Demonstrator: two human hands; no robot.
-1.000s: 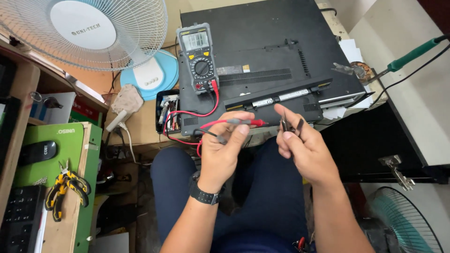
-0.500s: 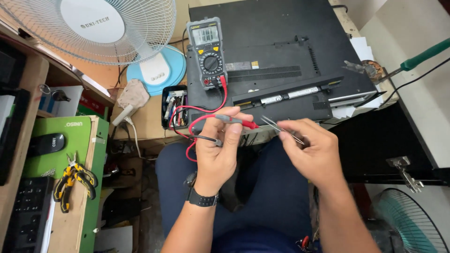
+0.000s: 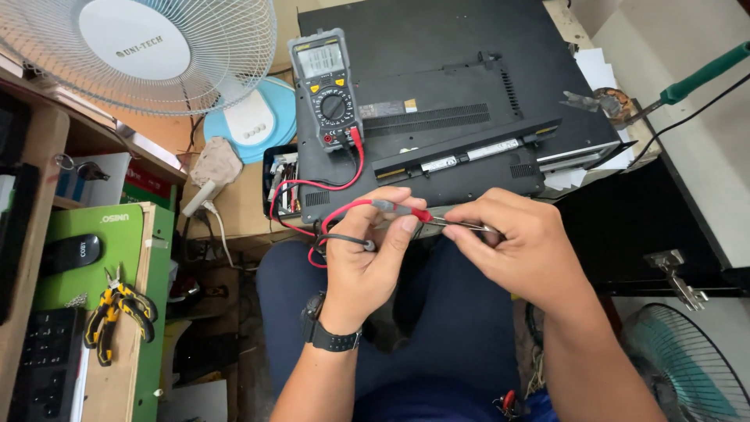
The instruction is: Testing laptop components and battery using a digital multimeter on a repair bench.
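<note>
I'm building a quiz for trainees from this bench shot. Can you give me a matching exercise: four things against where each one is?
Things:
1. multimeter
2. red probe
3. yellow pliers
4. wristwatch

Places:
A. on the green surface at left
B. lying on the upturned laptop
C. on the left hand's wrist
D. between the left hand and right hand

Pairs: 1-B, 2-D, 3-A, 4-C

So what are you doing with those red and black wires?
A person sits at a workbench holding two meter probes. The left hand grips the red probe and the black probe, and the right hand pinches a thin metal piece at the red probe's tip. The wires run up to a grey multimeter lying on an upturned black laptop. A white fan stands to the left.
</note>
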